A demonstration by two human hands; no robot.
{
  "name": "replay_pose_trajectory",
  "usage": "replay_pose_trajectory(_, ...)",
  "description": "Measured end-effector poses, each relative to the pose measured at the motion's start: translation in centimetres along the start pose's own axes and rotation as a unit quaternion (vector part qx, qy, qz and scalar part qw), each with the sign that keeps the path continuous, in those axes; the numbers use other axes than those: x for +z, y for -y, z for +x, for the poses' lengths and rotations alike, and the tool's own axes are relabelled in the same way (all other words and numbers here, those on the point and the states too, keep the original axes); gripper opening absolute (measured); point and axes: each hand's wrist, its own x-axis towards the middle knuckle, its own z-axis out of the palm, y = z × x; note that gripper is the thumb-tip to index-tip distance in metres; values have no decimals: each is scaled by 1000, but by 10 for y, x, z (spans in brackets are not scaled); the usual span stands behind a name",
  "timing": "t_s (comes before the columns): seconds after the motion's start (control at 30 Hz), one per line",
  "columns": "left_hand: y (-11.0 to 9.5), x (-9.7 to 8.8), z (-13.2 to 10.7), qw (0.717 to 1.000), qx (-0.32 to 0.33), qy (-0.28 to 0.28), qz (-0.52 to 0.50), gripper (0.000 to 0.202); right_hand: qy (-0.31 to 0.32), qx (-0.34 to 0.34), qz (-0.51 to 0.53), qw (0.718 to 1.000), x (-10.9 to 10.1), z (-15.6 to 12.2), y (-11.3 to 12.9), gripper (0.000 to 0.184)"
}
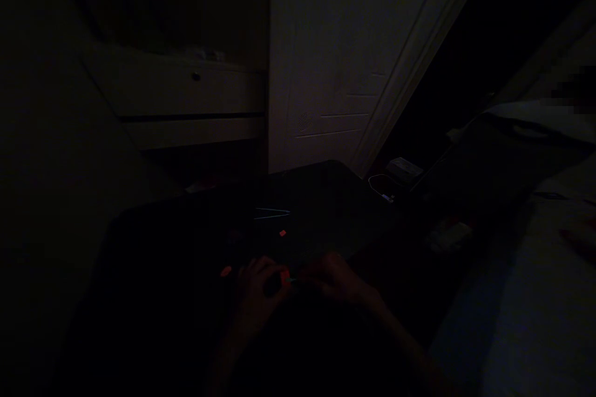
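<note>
The scene is very dark. My left hand (258, 285) is closed around a small orange-red piece (285, 277), pinched between thumb and fingers. From the right, my right hand (330, 276) reaches in with its fingers closed on a thin, light greenish tool (293, 280). Its tip meets the orange-red piece; most of its length is hidden in the hand. A flat orange oval piece (226, 271) lies left of my left hand. Beyond the hands lie a tiny orange-red square piece (282, 233) and a pair of tweezers (272, 213).
The dark table (321, 198) has rounded corners. Behind it stand a drawer cabinet (186, 93) and a pale door (326, 62). On the right, a white cable (379, 180) lies near a pale box (404, 169), with a bed-like light surface (540, 310) closer in.
</note>
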Motion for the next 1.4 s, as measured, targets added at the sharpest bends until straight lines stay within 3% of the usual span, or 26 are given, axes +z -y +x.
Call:
replay_pose_trajectory(0.2, 0, -1, 0, 1000, -1, 0, -1, 17, 26, -20, -23, 999, -9, 1, 3, 24)
replay_pose_trajectory(0.47, 0, -2, 1, 1000, -5, 12, -22, 18, -35, -16, -5, 999, 0, 10, -5, 25)
replay_pose_trajectory(0.93, -3, -4, 1, 1000, -7, 8, -5, 16, 17, -32, -8, 999, -9, 6, -2, 30)
replay_pose_trajectory(1.13, -1, -3, 0, 1000, -18, 15, -12, 19, 33, -47, -3, 998, -10, 5, -8, 22)
replay_pose_trajectory(1.4, 2, 0, 0, 1000, -5, 12, -5, 18, 2, -35, -11, 999, -8, 18, -4, 22)
